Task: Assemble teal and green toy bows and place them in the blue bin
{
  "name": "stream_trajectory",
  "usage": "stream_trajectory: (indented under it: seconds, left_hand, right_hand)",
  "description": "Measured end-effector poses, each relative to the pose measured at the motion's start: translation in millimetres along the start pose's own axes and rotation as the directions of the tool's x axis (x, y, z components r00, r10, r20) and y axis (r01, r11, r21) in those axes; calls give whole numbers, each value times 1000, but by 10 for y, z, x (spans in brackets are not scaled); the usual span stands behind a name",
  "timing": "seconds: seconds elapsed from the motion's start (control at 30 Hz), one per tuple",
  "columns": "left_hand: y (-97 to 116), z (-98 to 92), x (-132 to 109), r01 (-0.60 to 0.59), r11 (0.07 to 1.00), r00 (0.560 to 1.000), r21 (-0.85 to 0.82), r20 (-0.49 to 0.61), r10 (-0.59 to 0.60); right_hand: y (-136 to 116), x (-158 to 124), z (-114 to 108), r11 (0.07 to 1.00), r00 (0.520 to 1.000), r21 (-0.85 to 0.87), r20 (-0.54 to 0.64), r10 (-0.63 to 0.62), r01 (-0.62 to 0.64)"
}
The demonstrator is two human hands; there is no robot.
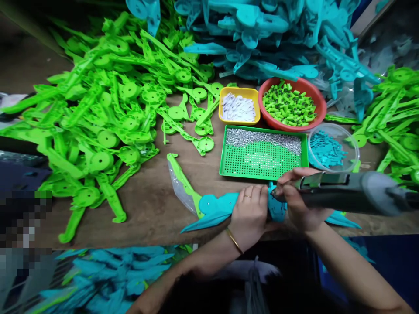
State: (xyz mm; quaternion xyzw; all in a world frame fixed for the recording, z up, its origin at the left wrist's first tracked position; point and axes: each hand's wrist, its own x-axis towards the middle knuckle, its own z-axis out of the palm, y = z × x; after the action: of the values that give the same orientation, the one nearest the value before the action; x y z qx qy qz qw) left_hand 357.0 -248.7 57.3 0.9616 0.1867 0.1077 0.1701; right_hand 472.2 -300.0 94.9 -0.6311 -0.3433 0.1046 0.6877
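My right hand [303, 211] is closed round a dark electric screwdriver [347, 192], which lies nearly level with its tip pointing left at a blue plastic toy body [218, 206]. My left hand [250, 213], with fingers bent over the body's middle, grips it against the table near the front edge. A light green arm piece [186, 181] with a clear film-like part sticks out from the body's left end. Past my right wrist shows a pointed blue end [343, 219]. Whether a screw sits under the tip is too small to tell.
A green perforated tray [263, 161] of small metal screws stands just beyond my hands. Behind it are a yellow tub [221, 104] of white pieces and a red bowl [322, 107] of green parts; right, a clear tub [356, 155] of blue bits. Green parts [108, 139] heap left.
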Motion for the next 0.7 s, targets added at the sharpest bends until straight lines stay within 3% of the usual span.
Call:
stream_trajectory:
  seconds: [0.13, 0.23, 0.4, 0.7]
  left_hand:
    - [4, -24, 16, -6, 1000, 1000, -3, 18, 6]
    - [8, -33, 24, -6, 1000, 1000, 3, 31, 6]
    - [11, -36, 29, -23, 1000, 999, 9, 35, 23]
    - [3, -23, 31, -27, 1000, 998, 0, 48, 27]
  right_hand:
    - [-6, 349, 113, 987, 956, 20, -251, -151, 161]
    - [120, 519, 172, 990, 923, -38, -357, -143, 138]
    - [279, 516, 189, 994, 916, -50, -384, -112, 101]
    - [244, 481, 196, 996, 933, -1, -348, -86, 92]
